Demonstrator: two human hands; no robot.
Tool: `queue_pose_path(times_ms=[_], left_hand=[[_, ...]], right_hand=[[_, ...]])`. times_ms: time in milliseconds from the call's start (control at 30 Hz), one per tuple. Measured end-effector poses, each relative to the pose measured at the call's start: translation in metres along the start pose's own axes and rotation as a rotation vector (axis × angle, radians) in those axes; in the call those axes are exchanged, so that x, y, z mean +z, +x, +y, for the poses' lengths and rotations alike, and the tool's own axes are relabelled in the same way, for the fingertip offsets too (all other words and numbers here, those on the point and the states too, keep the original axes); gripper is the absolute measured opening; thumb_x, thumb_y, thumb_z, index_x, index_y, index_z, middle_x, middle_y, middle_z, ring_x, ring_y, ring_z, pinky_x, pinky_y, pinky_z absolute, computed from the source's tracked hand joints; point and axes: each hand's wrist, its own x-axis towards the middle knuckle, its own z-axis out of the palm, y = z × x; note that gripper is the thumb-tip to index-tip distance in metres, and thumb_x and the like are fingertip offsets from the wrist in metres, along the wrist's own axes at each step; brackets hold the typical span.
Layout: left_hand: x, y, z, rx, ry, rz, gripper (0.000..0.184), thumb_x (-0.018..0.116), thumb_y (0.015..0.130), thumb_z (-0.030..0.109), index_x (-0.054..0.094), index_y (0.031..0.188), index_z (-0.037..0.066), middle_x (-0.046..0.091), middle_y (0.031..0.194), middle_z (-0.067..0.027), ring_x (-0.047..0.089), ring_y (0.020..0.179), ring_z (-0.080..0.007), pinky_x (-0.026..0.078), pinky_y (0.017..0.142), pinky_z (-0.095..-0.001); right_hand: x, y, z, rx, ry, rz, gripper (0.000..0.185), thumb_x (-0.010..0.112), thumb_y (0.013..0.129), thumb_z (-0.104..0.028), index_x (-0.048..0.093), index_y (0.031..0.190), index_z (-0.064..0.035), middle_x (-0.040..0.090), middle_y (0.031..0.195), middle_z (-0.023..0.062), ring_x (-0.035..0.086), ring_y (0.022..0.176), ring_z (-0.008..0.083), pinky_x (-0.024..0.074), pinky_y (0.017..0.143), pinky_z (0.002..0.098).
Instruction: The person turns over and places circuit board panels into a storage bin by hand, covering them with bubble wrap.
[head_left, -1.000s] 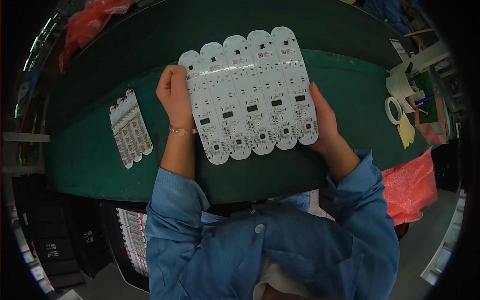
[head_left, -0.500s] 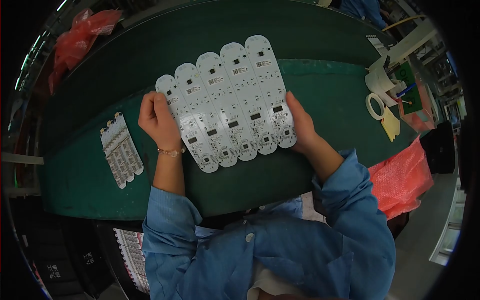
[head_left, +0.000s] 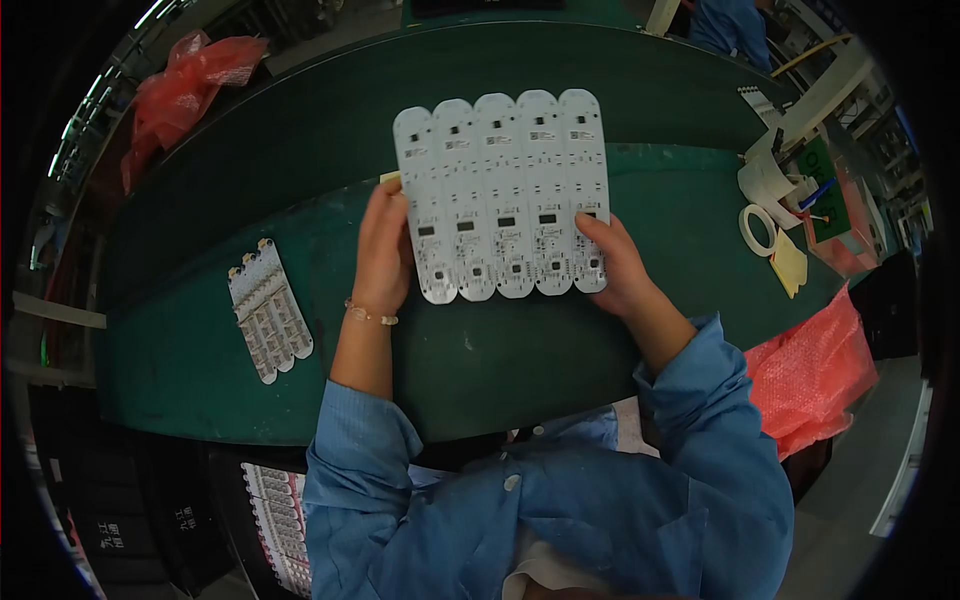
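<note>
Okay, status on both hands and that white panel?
Left hand and right hand gripping opposite sides of white panel. Panel held up, component side showing. Nothing seen blocking it; smaller board piece off left.

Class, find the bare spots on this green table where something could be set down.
The green table shows bare surface between the forearms, below the white panel, and between the right hand and tape roll. It is crowded at the right end: tape roll, yellow paper and pink-sided box sit close together.
</note>
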Motion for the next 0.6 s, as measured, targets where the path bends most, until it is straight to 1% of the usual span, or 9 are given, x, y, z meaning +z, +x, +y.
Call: queue_pose_path(times_ms=[67, 100, 133, 200, 300, 367, 433, 467, 600], left_hand=[[0.006, -0.006, -0.003, -0.138, 0.115, -0.132, 0.039, 0.053, 0.086, 0.011, 0.042, 0.122, 0.002, 0.056, 0.111, -0.0089, 0.056, 0.098, -0.0157, 0.048, 0.079, -0.0276], [0.011, -0.01, 0.007, -0.313, 0.236, -0.192, 0.048, 0.055, 0.082, 0.006, 0.038, 0.127, 0.006, 0.055, 0.114, -0.0092, 0.058, 0.095, -0.0171, 0.053, 0.069, -0.0287], [0.01, -0.011, 0.007, -0.307, 0.242, -0.195, 0.048, 0.055, 0.082, 0.006, 0.038, 0.127, 0.006, 0.055, 0.114, -0.0092, 0.058, 0.095, -0.0171, 0.053, 0.069, -0.0287], [0.008, -0.01, 0.0, -0.339, 0.281, -0.213, 0.052, 0.054, 0.082, 0.005, 0.034, 0.129, 0.009, 0.054, 0.114, -0.0086, 0.059, 0.092, -0.0173, 0.054, 0.059, -0.0282], [0.009, -0.009, -0.003, -0.326, 0.3, -0.187, 0.054, 0.054, 0.081, 0.003, 0.032, 0.13, 0.008, 0.053, 0.115, -0.0098, 0.059, 0.093, -0.0183, 0.054, 0.06, -0.0277], [0.011, -0.006, -0.007, -0.3, 0.318, -0.199, 0.054, 0.054, 0.081, 0.003, 0.032, 0.13, 0.008, 0.052, 0.115, -0.0108, 0.059, 0.093, -0.019, 0.054, 0.06, -0.028], [0.007, -0.008, -0.007, -0.254, 0.331, -0.227, 0.054, 0.053, 0.081, 0.003, 0.029, 0.13, 0.007, 0.051, 0.115, -0.0126, 0.059, 0.093, -0.0203, 0.055, 0.061, -0.0289], [0.006, -0.008, -0.007, -0.226, 0.329, -0.237, 0.055, 0.052, 0.082, 0.003, 0.028, 0.131, 0.007, 0.051, 0.115, -0.0135, 0.058, 0.094, -0.0209, 0.055, 0.06, -0.0294], [0.004, -0.023, 0.011, -0.256, 0.212, -0.359, 0.056, 0.051, 0.082, 0.003, 0.022, 0.13, 0.007, 0.055, 0.107, -0.0157, 0.063, 0.078, -0.0209, 0.055, 0.056, -0.0289]], right_hand=[[0.002, 0.001, -0.003, -0.1, 0.021, 0.038, 0.039, 0.058, 0.082, -0.009, 0.045, 0.117, 0.0028, 0.057, 0.111, 0.016, 0.06, 0.097, 0.0244, 0.05, 0.084, 0.0381], [0.003, 0.001, -0.005, -0.108, 0.022, 0.031, 0.039, 0.058, 0.082, -0.009, 0.045, 0.117, 0.0028, 0.057, 0.111, 0.016, 0.06, 0.097, 0.0244, 0.05, 0.084, 0.0381], [0.003, 0.002, -0.006, -0.112, -0.013, 0.052, 0.039, 0.059, 0.081, -0.007, 0.045, 0.117, 0.0032, 0.057, 0.111, 0.0163, 0.059, 0.098, 0.0249, 0.0498, 0.084, 0.038], [0.004, 0.002, -0.005, -0.12, -0.044, 0.07, 0.04, 0.059, 0.08, -0.005, 0.045, 0.116, 0.0036, 0.057, 0.11, 0.0167, 0.059, 0.098, 0.0253, 0.0496, 0.084, 0.0379], [0.003, 0.002, 0.001, -0.143, -0.11, 0.083, 0.039, 0.059, 0.079, -0.004, 0.046, 0.116, 0.0037, 0.058, 0.11, 0.0166, 0.059, 0.098, 0.0249, 0.0493, 0.083, 0.0368], [-0.001, 0.002, 0.002, -0.131, -0.184, 0.159, 0.043, 0.06, 0.078, -0.003, 0.045, 0.118, 0.0039, 0.058, 0.11, 0.0165, 0.059, 0.098, 0.0247, 0.0487, 0.083, 0.0356], [-0.014, 0.006, 0.003, -0.102, -0.234, 0.097, 0.049, 0.061, 0.077, -0.008, 0.042, 0.121, 0.0018, 0.057, 0.112, 0.0153, 0.059, 0.098, 0.0252, 0.0493, 0.083, 0.0362], [-0.011, 0.006, 0.002, -0.116, -0.237, 0.11, 0.05, 0.061, 0.077, -0.009, 0.042, 0.122, 0.0018, 0.057, 0.112, 0.0153, 0.059, 0.098, 0.0252, 0.0491, 0.083, 0.0363], [-0.02, 0.008, 0.005, -0.127, -0.138, 0.069, 0.052, 0.058, 0.079, -0.009, 0.039, 0.125, 0.0019, 0.055, 0.115, 0.0159, 0.057, 0.102, 0.0283, 0.0476, 0.087, 0.0383]])
